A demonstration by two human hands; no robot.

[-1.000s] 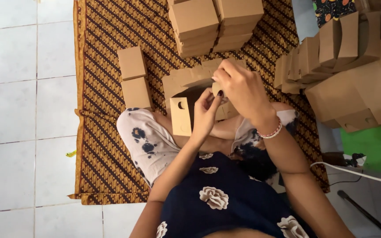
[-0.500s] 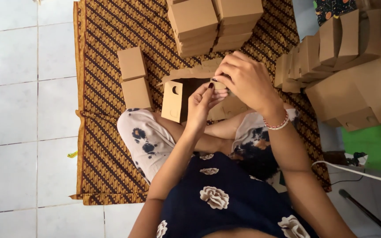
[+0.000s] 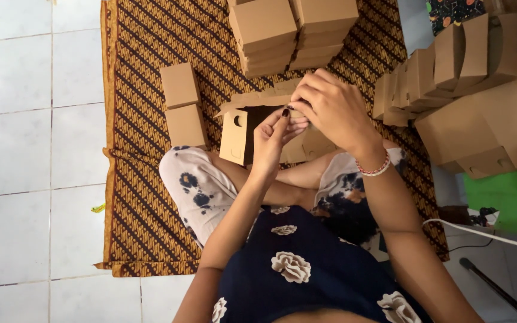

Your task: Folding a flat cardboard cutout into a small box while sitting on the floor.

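Note:
I sit on a brown patterned mat [image 3: 145, 197] with a half-folded brown cardboard box [image 3: 237, 128] held over my lap. My left hand [image 3: 273, 134] pinches a flap of the box at its upper edge. My right hand [image 3: 333, 110] curls over the top of the same box, fingers pressed on the cardboard. The box's side panel with a small cut-out hangs to the left. Most of the box's middle is hidden behind my hands.
Two closed small boxes [image 3: 182, 104] lie on the mat to the left. Stacks of finished boxes [image 3: 291, 30] stand ahead. Flat and part-folded cardboard [image 3: 468, 90] piles up on the right. White floor tiles [image 3: 31, 149] lie left; a cable [image 3: 486, 236] runs at right.
The box has been turned and lifted a little, its side panel now swung out to the left. Both hands have shifted up along the top flap.

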